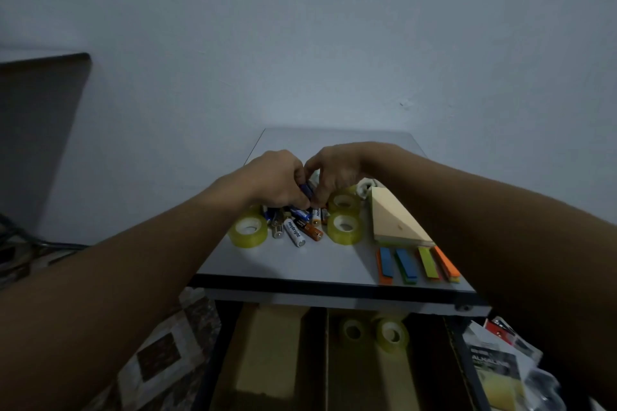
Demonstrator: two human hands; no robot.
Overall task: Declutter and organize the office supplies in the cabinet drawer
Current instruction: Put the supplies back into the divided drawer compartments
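While both hands meet over the middle of the top (300, 264), they work on one small bunch. The left hand (277, 182) curls round some blue batteries (306, 190). The right hand (334, 173), at its 3 o'clock, pinches the same bunch with bent fingers. At 6 o'clock from the hands, the loose batteries (297, 227) lie in a messy pile. One tape roll (248, 228) sits at the pile's 9 o'clock. Two more rolls (344, 227) sit at its 3 o'clock, touching each other. Further out at 3 o'clock is a pad (397, 220), with colour strips (417, 265) at its 6 o'clock, near the front edge. The drawer (325, 360) is open down at 6 o'clock, with drawer rolls (392, 334) inside.

I think the step is gathering the batteries. To do it well, line them up side by side and hold tight so none roll off. Then pick up the loose ones too before going down to the drawer.
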